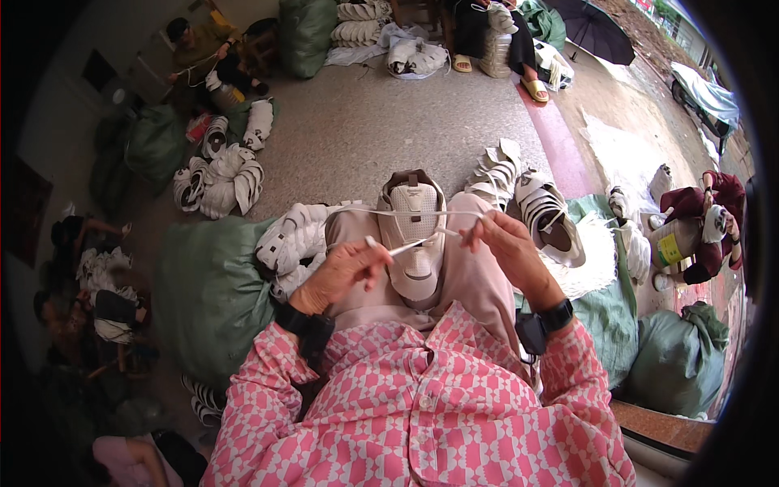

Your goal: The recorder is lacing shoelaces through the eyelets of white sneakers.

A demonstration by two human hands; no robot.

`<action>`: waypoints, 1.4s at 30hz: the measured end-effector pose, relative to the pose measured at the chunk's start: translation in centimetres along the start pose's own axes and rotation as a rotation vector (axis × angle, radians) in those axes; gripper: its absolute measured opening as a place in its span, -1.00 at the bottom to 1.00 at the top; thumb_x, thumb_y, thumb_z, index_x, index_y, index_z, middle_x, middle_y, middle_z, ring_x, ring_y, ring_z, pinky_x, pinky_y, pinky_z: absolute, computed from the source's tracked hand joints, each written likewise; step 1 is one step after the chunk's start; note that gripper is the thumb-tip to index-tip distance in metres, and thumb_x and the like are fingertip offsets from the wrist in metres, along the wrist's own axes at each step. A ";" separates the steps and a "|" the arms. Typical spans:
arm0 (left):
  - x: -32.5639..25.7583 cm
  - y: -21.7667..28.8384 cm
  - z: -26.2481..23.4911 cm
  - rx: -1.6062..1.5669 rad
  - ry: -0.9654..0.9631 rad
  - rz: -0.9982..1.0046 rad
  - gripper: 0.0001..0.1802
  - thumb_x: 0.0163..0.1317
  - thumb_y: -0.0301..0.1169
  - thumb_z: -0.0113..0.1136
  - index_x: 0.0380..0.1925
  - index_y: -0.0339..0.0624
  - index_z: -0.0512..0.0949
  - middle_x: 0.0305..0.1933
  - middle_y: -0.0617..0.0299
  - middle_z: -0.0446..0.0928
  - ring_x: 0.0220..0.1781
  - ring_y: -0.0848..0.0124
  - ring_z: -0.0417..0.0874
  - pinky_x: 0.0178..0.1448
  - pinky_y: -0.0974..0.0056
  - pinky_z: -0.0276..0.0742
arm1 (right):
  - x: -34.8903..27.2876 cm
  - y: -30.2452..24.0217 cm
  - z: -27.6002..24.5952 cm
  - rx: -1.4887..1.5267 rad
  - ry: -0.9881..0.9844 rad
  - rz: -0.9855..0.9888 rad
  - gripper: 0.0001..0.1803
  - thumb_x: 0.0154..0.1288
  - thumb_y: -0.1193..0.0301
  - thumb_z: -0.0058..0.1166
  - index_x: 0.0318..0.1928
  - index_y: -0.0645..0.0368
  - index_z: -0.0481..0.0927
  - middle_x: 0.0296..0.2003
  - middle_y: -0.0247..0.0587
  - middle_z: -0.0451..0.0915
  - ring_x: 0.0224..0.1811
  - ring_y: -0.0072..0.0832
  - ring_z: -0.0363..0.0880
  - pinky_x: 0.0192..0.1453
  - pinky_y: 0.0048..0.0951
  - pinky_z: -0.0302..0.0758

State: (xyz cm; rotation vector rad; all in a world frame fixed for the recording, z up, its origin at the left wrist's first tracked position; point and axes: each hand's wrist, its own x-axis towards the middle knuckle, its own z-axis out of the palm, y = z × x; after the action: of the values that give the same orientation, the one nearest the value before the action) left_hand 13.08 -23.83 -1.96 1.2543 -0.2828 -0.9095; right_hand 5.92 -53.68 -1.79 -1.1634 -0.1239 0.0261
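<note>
A white and beige shoe upper (415, 203) stands between my knees, its toe toward me. A white shoelace (406, 213) runs across it from side to side, and its ends come to my two hands. At the left of the upper, my left hand (345, 272) pinches one lace end, with the tip poking up past the fingers. My right hand (507, 252), at the right side, is closed on the other part of the lace. Both hands hover just above my thighs, apart from the upper.
White shoe uppers lie in a pile (292, 239) at my left knee and in a row (552, 215) at my right. A bulging green sack (211, 296) stands at left, another (677, 361) at lower right. Other people sit around, one in dark red (714, 219) at far right.
</note>
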 end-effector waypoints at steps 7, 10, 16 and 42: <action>-3.1 -0.9 -14.3 -0.655 0.328 0.367 -0.80 0.36 -0.26 0.11 -0.18 -0.12 0.53 -0.57 0.42 0.33 -0.60 0.58 0.33 -0.51 0.45 0.30 | -6.5 -3.5 -3.7 0.089 -0.028 -0.195 -0.60 0.54 0.18 -0.33 -0.47 0.05 0.32 -0.74 -0.45 0.23 -0.64 -0.58 0.28 -0.34 -0.35 0.45; -6.7 -0.8 -19.8 -0.676 0.512 0.506 -0.81 0.37 -0.26 0.09 -0.11 -0.05 0.53 -0.49 0.40 0.39 -0.45 0.55 0.43 -0.39 0.42 0.39 | -10.3 -5.7 -7.7 0.283 0.128 -0.254 -0.51 0.55 0.11 -0.41 -0.56 0.02 0.24 -0.77 -0.51 0.10 -0.76 -0.63 0.05 -0.63 -0.53 0.14; -13.3 0.5 -24.8 -0.657 0.692 0.635 -0.78 0.36 -0.20 0.08 -0.08 0.03 0.57 -0.12 0.42 0.55 -0.12 0.51 0.54 0.00 0.31 0.49 | -17.7 -1.9 -20.3 -1.311 0.851 0.340 -0.71 0.31 0.20 0.05 -0.35 0.19 0.58 -0.68 -0.28 0.43 -0.58 -0.50 0.45 -0.39 -0.44 0.44; -9.2 18.2 -22.3 -0.311 0.384 0.628 -0.73 0.38 -0.32 0.06 -0.02 -0.22 0.52 -0.03 0.21 0.57 0.07 0.35 0.57 0.19 0.21 0.54 | 5.1 5.3 0.5 -1.184 -0.216 -0.418 -0.88 0.19 0.49 0.15 -0.30 0.17 0.48 -0.37 -0.14 0.49 -0.34 -0.18 0.55 -0.24 -0.29 0.46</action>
State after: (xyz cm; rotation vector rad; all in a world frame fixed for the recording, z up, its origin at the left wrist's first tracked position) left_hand 29.45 -1.26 9.67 0.9373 -0.1992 -0.1556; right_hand 11.16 -50.70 -5.99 -2.2897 -0.6308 -0.3341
